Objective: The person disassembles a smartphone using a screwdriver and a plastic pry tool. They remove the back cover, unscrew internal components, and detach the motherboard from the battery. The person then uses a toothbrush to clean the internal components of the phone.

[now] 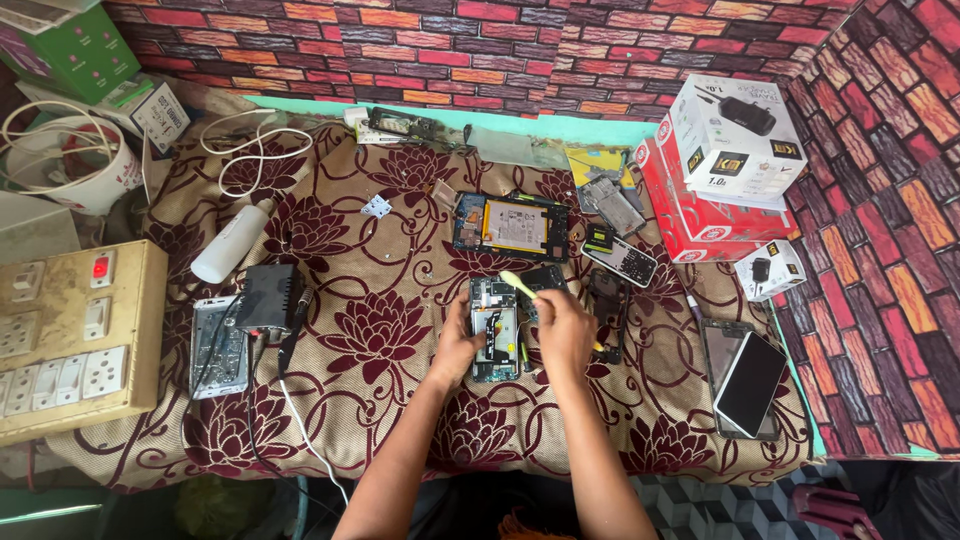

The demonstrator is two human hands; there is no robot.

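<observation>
An opened phone body (492, 327) with its back off lies on the flowered cloth (380, 310) in the middle. My left hand (455, 350) grips its left edge and holds it steady. My right hand (563, 330) holds a small pale-yellow brush (519, 284), whose handle end sticks up over the phone's top right. Further back lies another opened phone (512, 226), its orange-yellow battery exposed. A dark phone frame (606, 300) rests just right of my right hand.
A switchboard with sockets (70, 340) stands at the left, with a black adapter (268, 298), a silver phone back (218, 347) and a white bottle (230, 243) nearby. Red and white boxes (715, 170) are stacked at the back right. Two phones (745, 380) lie at the right.
</observation>
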